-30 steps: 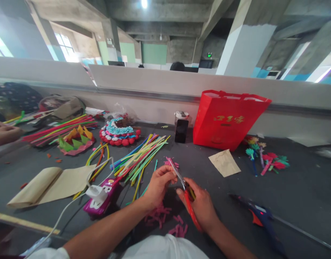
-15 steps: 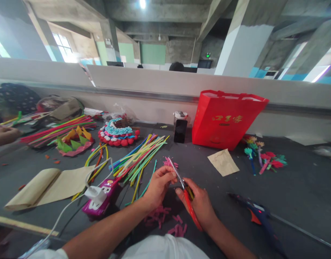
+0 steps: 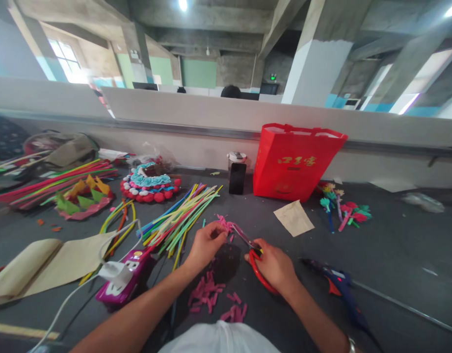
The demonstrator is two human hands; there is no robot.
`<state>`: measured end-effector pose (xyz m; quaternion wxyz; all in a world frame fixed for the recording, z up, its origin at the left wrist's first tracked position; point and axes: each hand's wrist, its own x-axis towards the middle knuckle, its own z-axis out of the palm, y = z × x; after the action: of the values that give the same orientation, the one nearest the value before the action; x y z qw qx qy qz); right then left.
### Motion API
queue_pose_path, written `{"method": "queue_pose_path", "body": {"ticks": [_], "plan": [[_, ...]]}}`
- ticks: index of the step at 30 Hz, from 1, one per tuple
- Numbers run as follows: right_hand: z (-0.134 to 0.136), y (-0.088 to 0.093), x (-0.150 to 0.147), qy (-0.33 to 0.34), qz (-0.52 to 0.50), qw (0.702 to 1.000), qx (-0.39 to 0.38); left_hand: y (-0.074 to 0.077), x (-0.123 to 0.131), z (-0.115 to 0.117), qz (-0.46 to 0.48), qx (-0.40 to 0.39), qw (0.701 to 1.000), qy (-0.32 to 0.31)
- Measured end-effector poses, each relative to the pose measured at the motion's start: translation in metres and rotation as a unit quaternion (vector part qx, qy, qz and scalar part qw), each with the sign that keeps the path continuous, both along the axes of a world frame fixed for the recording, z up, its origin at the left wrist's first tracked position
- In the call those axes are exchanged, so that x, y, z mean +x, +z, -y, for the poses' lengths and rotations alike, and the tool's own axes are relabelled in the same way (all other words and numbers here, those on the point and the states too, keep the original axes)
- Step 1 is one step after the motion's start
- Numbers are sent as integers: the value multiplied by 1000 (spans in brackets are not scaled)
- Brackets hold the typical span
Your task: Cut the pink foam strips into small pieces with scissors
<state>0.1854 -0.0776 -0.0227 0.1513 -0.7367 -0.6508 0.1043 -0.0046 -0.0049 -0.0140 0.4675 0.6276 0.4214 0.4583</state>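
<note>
My right hand (image 3: pixel 275 264) is wrapped round the red-handled scissors (image 3: pixel 255 267), whose blades point up and left toward my other hand. The thumb and fingers of my left hand (image 3: pixel 208 243) are pinched together by the blade tips; what they hold is too small to make out. Just beyond these fingertips lies a little heap of pink snippets (image 3: pixel 223 222), which the blade tips overlap in view. Below my hands, closer to my body, short pink strips (image 3: pixel 207 291) lie scattered, with another small group of pink strips (image 3: pixel 235 311) beside them.
A bundle of coloured fuzzy sticks (image 3: pixel 183 215) lies left of my hands, near a purple power strip (image 3: pixel 124 279) with a white cable. A glue gun (image 3: pixel 338 282) lies at right. Behind stand a phone (image 3: pixel 237 178) and a red bag (image 3: pixel 295 162).
The scissors have turned lower, and their tips now reach the pink heap. The view has shifted a little to the right. The other person's hand at far left has mostly left view.
</note>
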Motion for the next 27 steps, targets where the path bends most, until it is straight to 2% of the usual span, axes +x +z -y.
{"method": "queue_pose_path", "body": {"ticks": [4, 9, 12, 14, 19, 23, 27], "plan": [[-1, 4, 12, 3, 39, 999, -9, -8, -5, -12, -71, 62, 996, 4], [7, 9, 23, 55, 86, 995, 0, -16, -7, -15, -83, 55, 995, -8], [14, 16, 23, 60, 151, 987, 7, -15, -6, -14, -69, 50, 996, -2], [17, 22, 17, 78, 166, 982, 43, -13, -6, -13, -59, 47, 997, 4], [15, 35, -6, 211, 111, 958, 159, -11, -7, -13, -50, 56, 997, 17], [11, 41, -15, 297, 80, 935, 175, -10, -7, -12, -40, 62, 997, 34], [6, 44, -11, 337, 54, 919, 197, -4, -5, -8, 0, 44, 998, 42]]}}
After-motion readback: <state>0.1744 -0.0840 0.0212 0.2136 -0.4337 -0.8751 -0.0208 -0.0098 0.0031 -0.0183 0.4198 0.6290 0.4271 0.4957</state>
